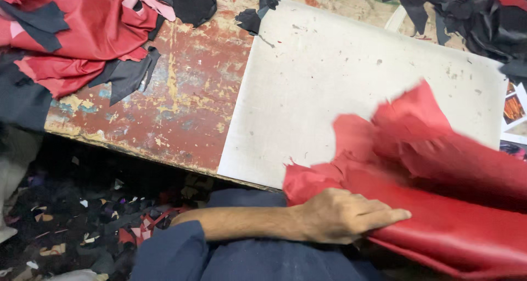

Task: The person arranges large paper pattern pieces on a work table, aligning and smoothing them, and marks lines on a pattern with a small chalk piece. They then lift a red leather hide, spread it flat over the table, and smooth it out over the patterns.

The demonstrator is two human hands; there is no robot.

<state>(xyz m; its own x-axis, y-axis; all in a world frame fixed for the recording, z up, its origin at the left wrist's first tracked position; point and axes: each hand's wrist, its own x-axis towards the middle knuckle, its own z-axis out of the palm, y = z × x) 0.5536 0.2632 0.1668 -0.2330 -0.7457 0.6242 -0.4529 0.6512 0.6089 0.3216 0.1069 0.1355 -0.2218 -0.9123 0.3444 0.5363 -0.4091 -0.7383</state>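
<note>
My left hand reaches across from the lower left, its forearm bare below a dark blue sleeve. It grips the near edge of a large red leather piece with ragged edges. The piece is blurred and lies partly over a big off-white board on the worn table. My right hand is out of view.
Heaps of red and black leather cover the table's far left. Black scraps pile up at the far right. Small offcuts litter the dark floor under the table edge. Printed pictures lie at the right edge.
</note>
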